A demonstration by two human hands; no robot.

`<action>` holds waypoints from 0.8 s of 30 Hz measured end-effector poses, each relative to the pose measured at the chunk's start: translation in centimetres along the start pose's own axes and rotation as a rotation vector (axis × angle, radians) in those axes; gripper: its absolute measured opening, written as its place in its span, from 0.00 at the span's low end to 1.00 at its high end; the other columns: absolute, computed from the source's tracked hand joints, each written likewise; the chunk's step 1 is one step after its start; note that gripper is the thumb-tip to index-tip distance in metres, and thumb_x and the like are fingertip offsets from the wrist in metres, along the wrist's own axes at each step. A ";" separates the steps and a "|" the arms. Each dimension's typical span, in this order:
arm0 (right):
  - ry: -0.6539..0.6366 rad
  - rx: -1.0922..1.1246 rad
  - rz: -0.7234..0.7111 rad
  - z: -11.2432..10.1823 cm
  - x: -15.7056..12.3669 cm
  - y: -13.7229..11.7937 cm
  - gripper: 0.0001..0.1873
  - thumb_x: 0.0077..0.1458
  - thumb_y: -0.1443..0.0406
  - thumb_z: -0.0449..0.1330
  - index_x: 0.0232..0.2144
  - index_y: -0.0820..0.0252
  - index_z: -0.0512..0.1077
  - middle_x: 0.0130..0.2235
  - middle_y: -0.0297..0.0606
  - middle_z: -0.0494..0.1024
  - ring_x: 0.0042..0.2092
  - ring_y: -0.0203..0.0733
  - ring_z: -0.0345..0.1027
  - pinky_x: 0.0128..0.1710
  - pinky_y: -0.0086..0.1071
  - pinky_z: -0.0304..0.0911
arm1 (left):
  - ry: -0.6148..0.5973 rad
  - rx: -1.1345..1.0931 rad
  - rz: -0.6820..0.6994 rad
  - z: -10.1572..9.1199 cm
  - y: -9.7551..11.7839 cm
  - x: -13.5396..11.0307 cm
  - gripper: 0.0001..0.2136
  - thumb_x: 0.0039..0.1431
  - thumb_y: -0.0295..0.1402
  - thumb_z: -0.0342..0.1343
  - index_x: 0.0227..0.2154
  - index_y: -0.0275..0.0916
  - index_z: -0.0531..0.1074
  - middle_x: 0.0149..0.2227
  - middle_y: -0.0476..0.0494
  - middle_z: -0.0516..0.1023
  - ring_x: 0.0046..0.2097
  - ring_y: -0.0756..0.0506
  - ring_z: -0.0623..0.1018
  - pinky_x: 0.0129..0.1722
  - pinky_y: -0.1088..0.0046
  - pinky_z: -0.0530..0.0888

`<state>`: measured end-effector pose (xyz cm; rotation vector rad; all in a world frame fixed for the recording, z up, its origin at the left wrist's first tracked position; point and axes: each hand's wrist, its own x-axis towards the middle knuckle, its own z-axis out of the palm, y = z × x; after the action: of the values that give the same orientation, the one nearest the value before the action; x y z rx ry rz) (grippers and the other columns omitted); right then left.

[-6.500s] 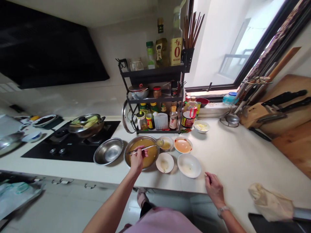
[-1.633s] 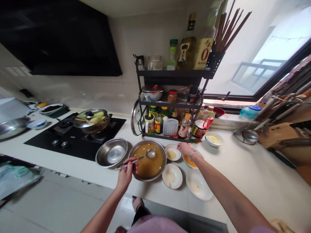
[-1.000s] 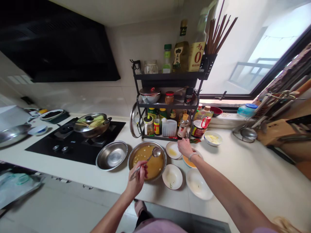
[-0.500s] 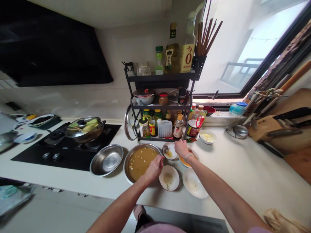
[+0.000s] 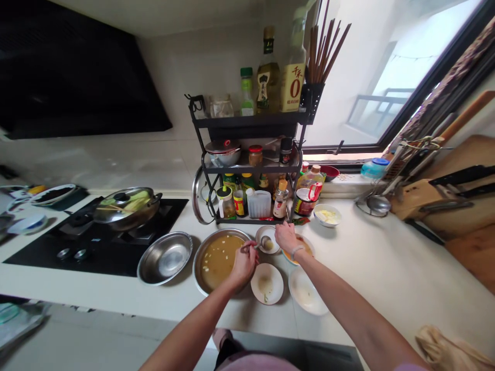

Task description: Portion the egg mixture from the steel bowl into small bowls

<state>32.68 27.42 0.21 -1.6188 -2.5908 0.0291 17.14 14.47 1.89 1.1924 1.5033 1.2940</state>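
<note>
My left hand point(image 5: 244, 264) is closed around the handle of a metal spoon point(image 5: 266, 241). The spoon's head sits inside a small white bowl point(image 5: 272, 232) with a little yellowish liquid in it. Fingers of my right hand point(image 5: 286, 237) are closed at that bowl's right rim; the fingertips are partly hidden. Left of the bowl, a wide steel basin point(image 5: 218, 263) holds brown liquid with pale bits floating. Behind my right wrist, a bowl of orange food point(image 5: 307, 245) is partly covered. Two white dishes with residue stand nearer: a round one point(image 5: 266, 285) and a larger one point(image 5: 307, 296).
An empty steel basin point(image 5: 165, 258) stands beside the gas stove point(image 5: 96, 252), which carries a lidded pan point(image 5: 127, 211). At the back rises a black spice rack point(image 5: 251, 169) with bottles. A bowl of pale pieces point(image 5: 327, 215) and a knife block point(image 5: 413, 201) are rightward.
The spoon's head has shifted from the small bowl's left side toward its middle, and its handle now tilts leftward over the basin. My right hand stays at the rim. The view has shifted slightly.
</note>
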 end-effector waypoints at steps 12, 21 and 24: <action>-0.132 0.039 0.128 1.0 0.7 1.3 0.16 0.60 0.61 0.56 0.48 0.63 0.68 0.48 0.44 0.72 0.46 0.45 0.69 0.45 0.43 0.66 | 0.200 -0.377 -0.132 -1.6 1.3 0.5 0.09 0.57 0.38 0.48 0.33 0.37 0.67 0.23 0.47 0.72 0.24 0.48 0.73 0.27 0.70 0.73; -0.151 0.110 0.111 0.8 0.3 -0.3 0.13 0.58 0.69 0.49 0.31 0.62 0.74 0.33 0.46 0.77 0.37 0.46 0.67 0.40 0.39 0.50 | 0.299 -0.366 -0.074 -6.2 3.7 -1.6 0.14 0.54 0.41 0.51 0.35 0.35 0.70 0.25 0.45 0.76 0.24 0.47 0.73 0.26 0.70 0.71; -0.135 0.129 0.109 0.5 0.1 -0.7 0.13 0.58 0.67 0.50 0.29 0.60 0.74 0.32 0.45 0.77 0.36 0.47 0.66 0.40 0.40 0.50 | 0.339 -0.374 -0.083 -7.7 3.7 -2.5 0.16 0.51 0.43 0.54 0.35 0.34 0.70 0.25 0.46 0.76 0.24 0.49 0.73 0.26 0.71 0.70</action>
<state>31.96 27.24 -0.24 -1.7660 -2.5315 0.3166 10.91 10.39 6.71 0.6884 1.4371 1.6916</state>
